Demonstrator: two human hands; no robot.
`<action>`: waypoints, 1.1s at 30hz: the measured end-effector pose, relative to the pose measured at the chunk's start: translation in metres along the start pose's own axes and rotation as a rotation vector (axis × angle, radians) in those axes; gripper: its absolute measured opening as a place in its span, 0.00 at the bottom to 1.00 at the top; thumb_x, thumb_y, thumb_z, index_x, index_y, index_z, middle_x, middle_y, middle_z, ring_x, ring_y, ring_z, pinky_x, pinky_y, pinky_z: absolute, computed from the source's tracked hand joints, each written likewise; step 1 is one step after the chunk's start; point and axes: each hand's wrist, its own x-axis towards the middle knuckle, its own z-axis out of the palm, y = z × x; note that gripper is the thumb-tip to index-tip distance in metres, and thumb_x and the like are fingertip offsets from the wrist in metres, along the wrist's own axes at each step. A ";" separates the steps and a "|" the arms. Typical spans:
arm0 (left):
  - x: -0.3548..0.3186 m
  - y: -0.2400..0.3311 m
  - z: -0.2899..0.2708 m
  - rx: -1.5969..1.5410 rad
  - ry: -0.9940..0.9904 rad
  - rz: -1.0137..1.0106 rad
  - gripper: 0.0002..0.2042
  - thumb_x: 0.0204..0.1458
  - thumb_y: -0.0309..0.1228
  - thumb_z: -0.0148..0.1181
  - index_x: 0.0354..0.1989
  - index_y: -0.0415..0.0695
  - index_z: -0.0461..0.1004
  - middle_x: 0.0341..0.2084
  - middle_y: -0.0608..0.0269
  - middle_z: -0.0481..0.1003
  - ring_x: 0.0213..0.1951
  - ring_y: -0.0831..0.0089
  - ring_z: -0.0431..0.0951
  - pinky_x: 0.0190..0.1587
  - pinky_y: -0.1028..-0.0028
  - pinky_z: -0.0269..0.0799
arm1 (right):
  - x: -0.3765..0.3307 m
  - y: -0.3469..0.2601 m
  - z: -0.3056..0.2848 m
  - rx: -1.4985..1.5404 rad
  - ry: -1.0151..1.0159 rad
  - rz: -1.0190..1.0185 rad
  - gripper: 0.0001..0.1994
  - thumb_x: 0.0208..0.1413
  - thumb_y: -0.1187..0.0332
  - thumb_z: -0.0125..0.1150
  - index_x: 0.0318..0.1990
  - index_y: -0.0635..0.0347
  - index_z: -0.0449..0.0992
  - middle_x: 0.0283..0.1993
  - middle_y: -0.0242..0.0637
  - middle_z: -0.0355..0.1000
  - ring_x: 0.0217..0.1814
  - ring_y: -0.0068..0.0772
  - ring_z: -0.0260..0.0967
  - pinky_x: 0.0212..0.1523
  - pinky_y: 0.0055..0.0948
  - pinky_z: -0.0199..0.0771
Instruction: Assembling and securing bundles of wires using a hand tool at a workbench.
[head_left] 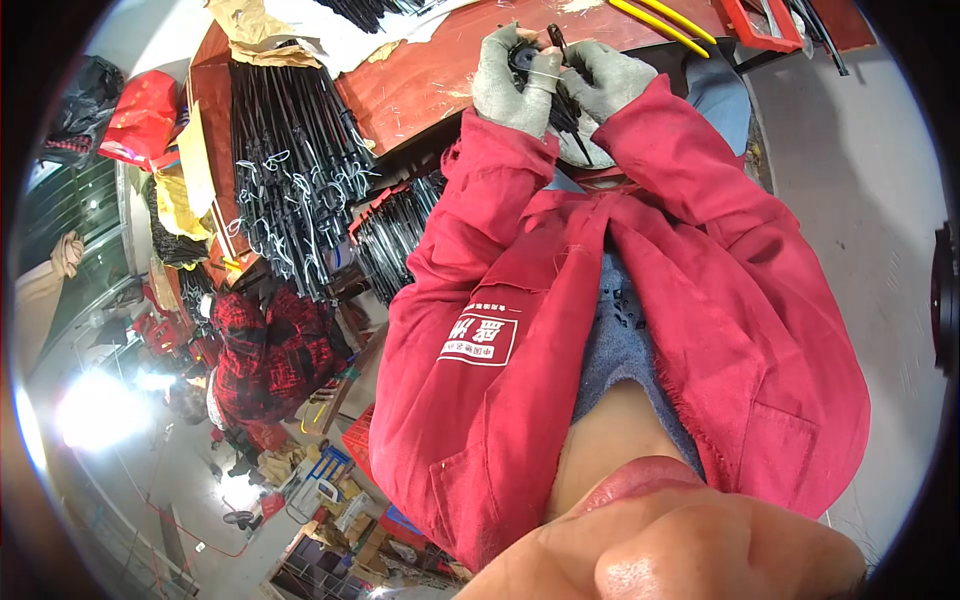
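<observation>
Black part [522,55] mostly hidden between the gloved left hand [512,78] and right hand [600,75]; shape can't be made out. Thin tool [556,40] at the fingertips: only its tip shows, the grip is covered. Yellow handles [668,25] and red tray [760,25] at the bench [420,85] far edge are cut off by the picture's top. Rod bundles [290,170] run under paper at the bench's left end. Bench near edge hidden behind red sleeves. Lower-left background blown out by glare.
</observation>
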 end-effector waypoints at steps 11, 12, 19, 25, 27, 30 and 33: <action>0.010 -0.001 0.008 0.020 0.126 -0.043 0.14 0.36 0.20 0.57 0.35 0.42 0.67 0.23 0.63 0.71 0.24 0.75 0.70 0.29 0.78 0.68 | 0.005 -0.007 -0.007 0.093 -0.105 0.057 0.13 0.48 0.62 0.53 0.41 0.54 0.69 0.30 0.32 0.72 0.26 0.33 0.68 0.26 0.26 0.65; 0.010 -0.002 0.008 0.026 0.121 -0.048 0.14 0.36 0.20 0.57 0.34 0.42 0.68 0.23 0.64 0.72 0.25 0.76 0.70 0.30 0.79 0.68 | 0.008 -0.009 -0.009 0.099 -0.150 0.114 0.13 0.48 0.61 0.52 0.42 0.53 0.69 0.31 0.32 0.72 0.27 0.34 0.68 0.27 0.27 0.66; 0.010 -0.013 0.005 0.021 0.132 0.091 0.14 0.35 0.19 0.55 0.34 0.43 0.67 0.24 0.62 0.71 0.23 0.74 0.70 0.28 0.78 0.69 | 0.003 -0.005 0.003 0.263 0.134 -0.193 0.13 0.49 0.62 0.51 0.41 0.55 0.71 0.30 0.35 0.72 0.30 0.33 0.69 0.28 0.25 0.66; 0.007 -0.002 0.002 0.014 0.057 -0.033 0.16 0.36 0.19 0.58 0.36 0.42 0.67 0.25 0.61 0.71 0.25 0.74 0.70 0.30 0.78 0.69 | 0.006 -0.005 0.008 0.062 -0.057 -0.069 0.10 0.49 0.65 0.52 0.39 0.55 0.72 0.31 0.34 0.71 0.28 0.34 0.68 0.27 0.25 0.65; 0.008 0.001 0.001 -0.013 0.008 -0.051 0.16 0.37 0.19 0.59 0.37 0.43 0.67 0.26 0.63 0.71 0.25 0.76 0.69 0.30 0.80 0.68 | 0.006 -0.013 0.005 -0.018 -0.059 -0.036 0.11 0.47 0.68 0.53 0.39 0.55 0.71 0.31 0.34 0.71 0.28 0.35 0.68 0.26 0.26 0.65; 0.009 0.001 0.000 -0.043 -0.043 -0.068 0.16 0.37 0.19 0.59 0.37 0.44 0.68 0.26 0.64 0.70 0.26 0.78 0.69 0.30 0.81 0.66 | 0.005 -0.019 -0.001 -0.099 -0.057 -0.001 0.11 0.45 0.70 0.54 0.39 0.55 0.71 0.31 0.34 0.71 0.28 0.36 0.68 0.26 0.27 0.65; 0.008 -0.007 -0.002 0.026 -0.059 -0.047 0.18 0.36 0.21 0.62 0.39 0.41 0.67 0.28 0.62 0.71 0.28 0.75 0.70 0.33 0.78 0.68 | 0.002 -0.017 -0.009 -0.077 -0.108 -0.001 0.13 0.43 0.72 0.55 0.40 0.55 0.70 0.31 0.35 0.71 0.28 0.37 0.68 0.27 0.28 0.65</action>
